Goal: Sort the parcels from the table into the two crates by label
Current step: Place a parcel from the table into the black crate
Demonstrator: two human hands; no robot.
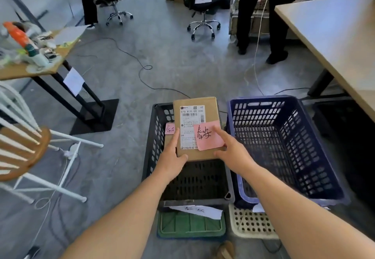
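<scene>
Parcel held over the black crate.
Blue crate stands just right of the black crate; left hand and right hand grip the parcel's near corners, right fingers touching its pink note.

Brown parcel with pink note, above black crate, perhaps second parcel beneath, blue crate alongside.

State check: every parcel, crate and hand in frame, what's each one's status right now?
brown cardboard parcel with pink sticky note: held over the black plastic crate, label up.
left hand: grips parcel's left edge.
right hand: pinches its near right corner.
black plastic crate: second pink-noted parcel lying inside.
blue plastic crate: no parcel visible inside.
</scene>
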